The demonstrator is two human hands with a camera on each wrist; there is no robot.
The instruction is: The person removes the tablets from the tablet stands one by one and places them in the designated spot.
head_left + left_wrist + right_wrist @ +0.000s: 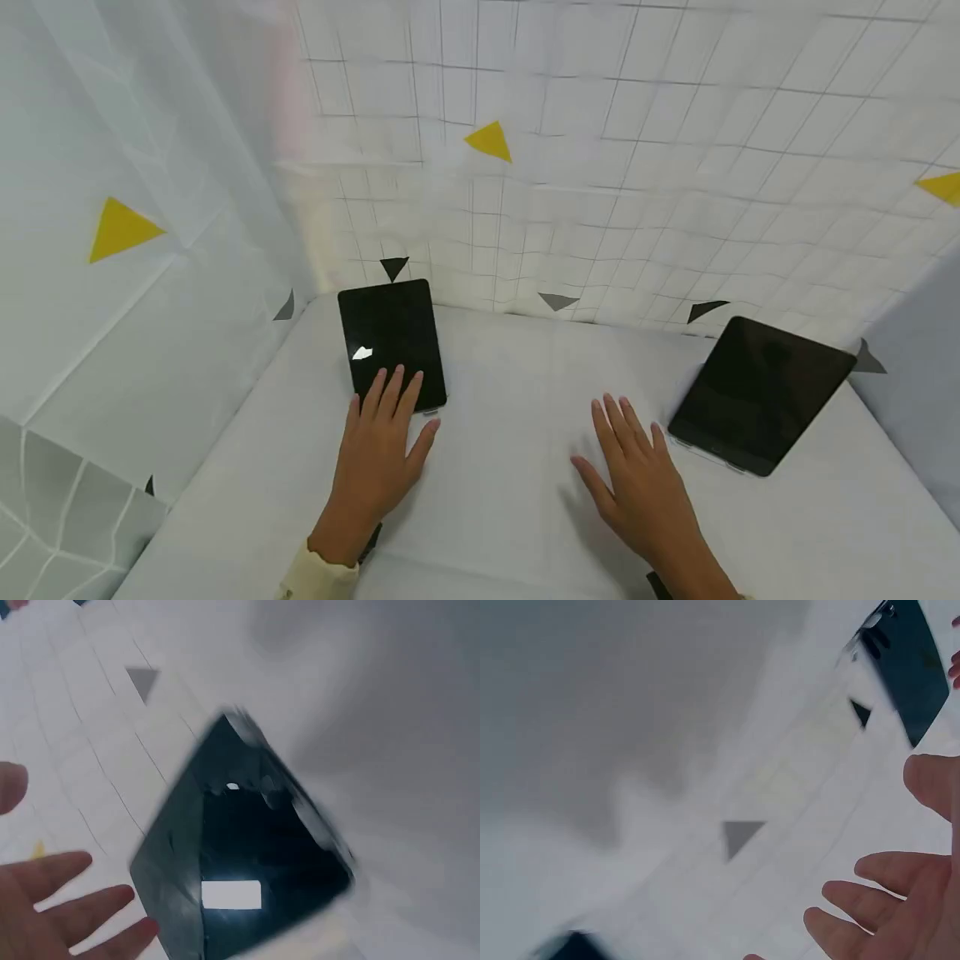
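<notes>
A black tablet [390, 342] stands tilted at the back left of the white table, a bright reflection on its glossy screen. My left hand [378, 454] is spread, its fingertips overlapping the tablet's lower part in the head view. In the left wrist view, the same tablet [247, 847] shows large, with the fingers [82, 915] straight beside its edge. A second black tablet [761, 396] leans at the right, its screen dark. Left of it, my right hand [637, 483] hovers over the table, fingers straight and thumb out, holding nothing.
A white table [510, 467] runs back to a white grid-lined sheet wall [562, 208]. Yellow triangles [491, 142] and small black and grey ones [558, 302] mark the walls. White sheeting [150, 317] rises along the left side.
</notes>
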